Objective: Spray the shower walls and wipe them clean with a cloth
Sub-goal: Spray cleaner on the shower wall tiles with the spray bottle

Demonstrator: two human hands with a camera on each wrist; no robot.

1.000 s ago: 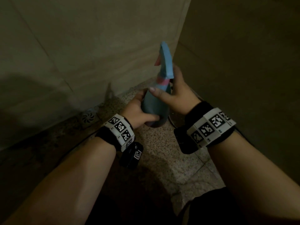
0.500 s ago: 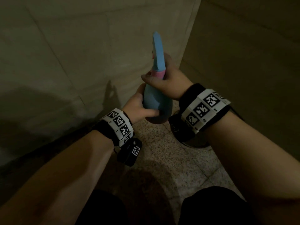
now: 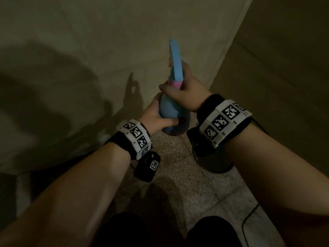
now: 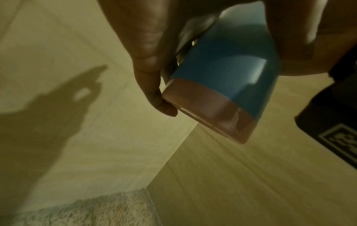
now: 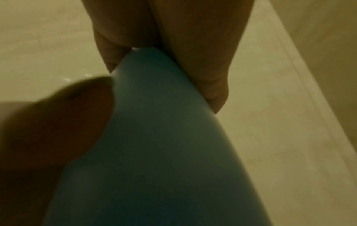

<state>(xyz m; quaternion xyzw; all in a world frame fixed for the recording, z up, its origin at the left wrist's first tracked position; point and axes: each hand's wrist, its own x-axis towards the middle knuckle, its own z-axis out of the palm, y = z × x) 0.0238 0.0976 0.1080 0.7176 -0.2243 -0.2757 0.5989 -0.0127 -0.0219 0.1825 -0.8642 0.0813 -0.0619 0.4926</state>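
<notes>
A blue spray bottle (image 3: pixel 169 111) with a pink collar and a blue trigger head (image 3: pixel 176 63) is held upright in front of the shower corner. My left hand (image 3: pixel 156 116) grips the lower body of the spray bottle (image 4: pixel 222 79). My right hand (image 3: pixel 181 93) wraps the neck just under the head, thumb across the front. In the right wrist view the bottle (image 5: pixel 154 137) fills the frame between thumb and fingers. Beige tiled walls (image 3: pixel 89 59) meet in a corner (image 3: pixel 231 41) behind the bottle. No cloth is in view.
A speckled stone floor (image 3: pixel 178 184) lies below my hands. A dark round object (image 3: pixel 213 163) sits on the floor under my right wrist. A thin black cable (image 3: pixel 249 216) runs along the floor at the lower right. My dark-clad knees (image 3: pixel 210 232) are at the bottom.
Both hands have raised the bottle off the floor toward the wall corner. My right hand has closed round the neck, and my view has tilted upward.
</notes>
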